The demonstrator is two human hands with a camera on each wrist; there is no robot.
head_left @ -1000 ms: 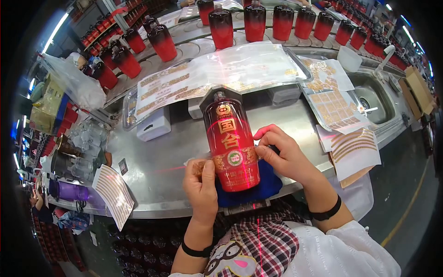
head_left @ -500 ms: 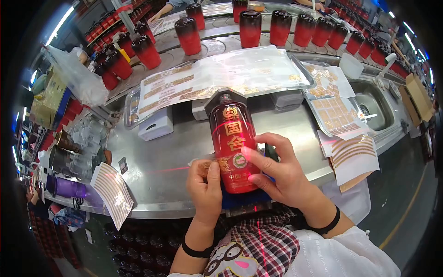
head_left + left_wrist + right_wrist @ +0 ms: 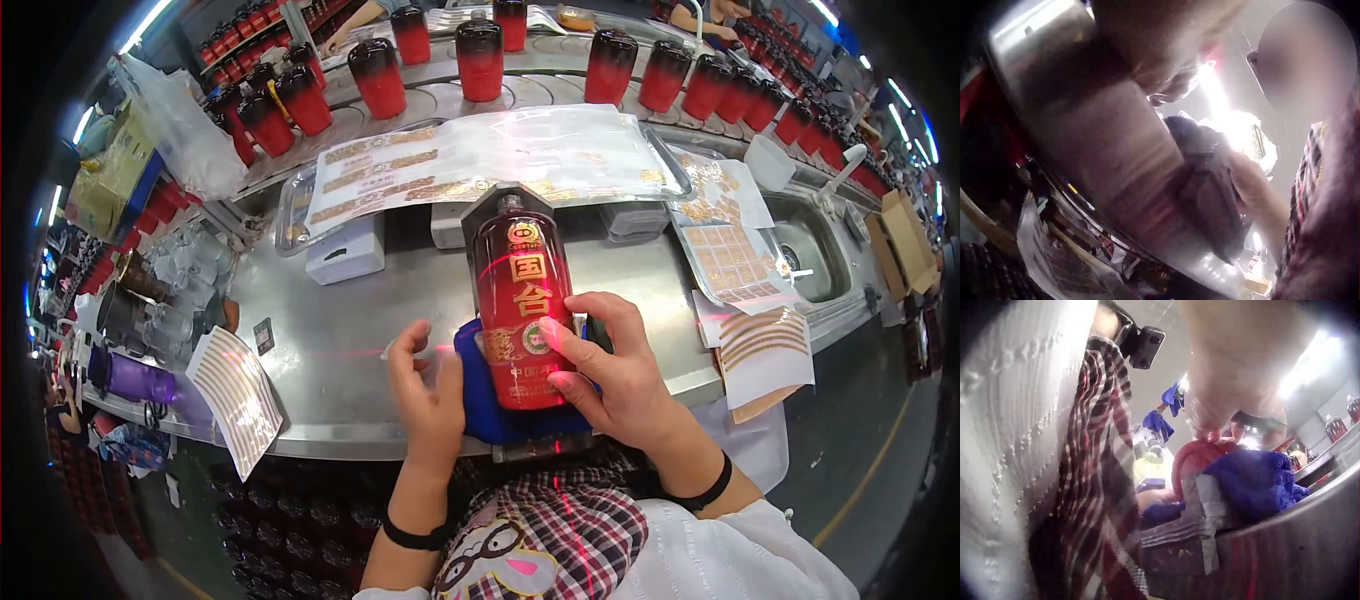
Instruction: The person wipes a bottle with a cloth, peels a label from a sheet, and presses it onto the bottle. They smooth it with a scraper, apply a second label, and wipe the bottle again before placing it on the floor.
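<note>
In the head view a red bottle with gold characters and a dark shoulder lies on a blue cloth, its neck in a dark angular rest. My right hand grips its right side, fingertips at the round green-and-white emblem. Left of the bottle, my left hand is off it, fingers apart and slightly bent. A gold patterned band shows on the bottle's lower left. The right wrist view shows the right hand above the red bottle base and blue cloth.
Behind the bottle lies a tray under sheets of gold decals. Striped decal sheets lie at left and right. Red-black bottles line the conveyor. A sink is at the right, a purple bottle at the left.
My left hand has let go of the gold band at the bottle's left side and moved away with its fingers spread. The right hand has moved from the bottle's right edge onto its front.
</note>
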